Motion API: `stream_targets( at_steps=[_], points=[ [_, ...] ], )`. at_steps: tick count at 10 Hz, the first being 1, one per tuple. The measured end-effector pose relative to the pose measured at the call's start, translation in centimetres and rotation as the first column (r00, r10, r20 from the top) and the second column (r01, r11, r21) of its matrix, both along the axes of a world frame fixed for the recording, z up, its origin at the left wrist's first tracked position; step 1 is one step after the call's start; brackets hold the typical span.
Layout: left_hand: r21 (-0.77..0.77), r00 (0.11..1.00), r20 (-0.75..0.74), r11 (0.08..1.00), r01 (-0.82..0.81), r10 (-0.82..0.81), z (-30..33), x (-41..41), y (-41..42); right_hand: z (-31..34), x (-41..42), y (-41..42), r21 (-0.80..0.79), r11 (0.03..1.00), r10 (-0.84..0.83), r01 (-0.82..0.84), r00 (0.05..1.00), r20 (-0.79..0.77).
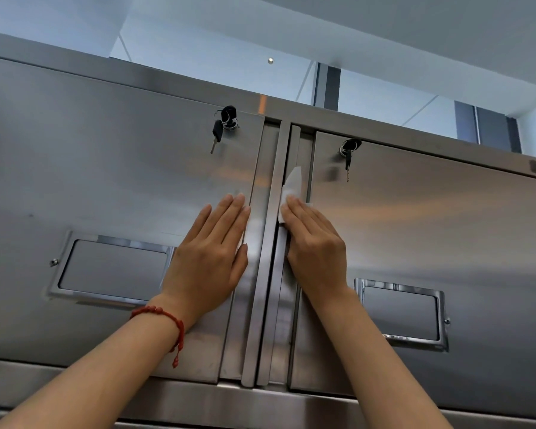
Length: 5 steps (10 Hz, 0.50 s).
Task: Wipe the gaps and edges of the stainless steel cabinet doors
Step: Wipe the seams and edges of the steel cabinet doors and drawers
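Two stainless steel cabinet doors fill the view from below: the left door [106,168] and the right door [430,218], split by a vertical centre strip [268,274] with gaps on both sides. My left hand [211,252] lies flat on the left door's right edge, fingers straight, with a sliver of white under its fingertips. My right hand [314,246] presses a white wipe [291,188] with straight fingers into the gap just right of the strip. The wipe sticks up past the fingertips.
Each door has a lock with keys hanging: the left keys [222,126] and the right keys [348,153]. Recessed handles sit low on the left door [112,267] and the right door [401,314]. The cabinet's top rail [167,78] runs below windows and ceiling.
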<state>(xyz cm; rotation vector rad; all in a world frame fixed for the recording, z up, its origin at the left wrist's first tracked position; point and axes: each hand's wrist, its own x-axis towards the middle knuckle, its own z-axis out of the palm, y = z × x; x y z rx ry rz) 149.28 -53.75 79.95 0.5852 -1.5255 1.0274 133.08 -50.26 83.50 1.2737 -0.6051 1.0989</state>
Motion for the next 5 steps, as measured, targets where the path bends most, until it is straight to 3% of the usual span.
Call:
stream_targets(
  at_steps=[5],
  points=[
    [0.016,1.000,0.002,1.000,0.005,-0.005,0.0,-0.1,0.3,-1.4,0.2,0.3,0.048,0.999,-0.016,0.016,1.000,0.008]
  ],
)
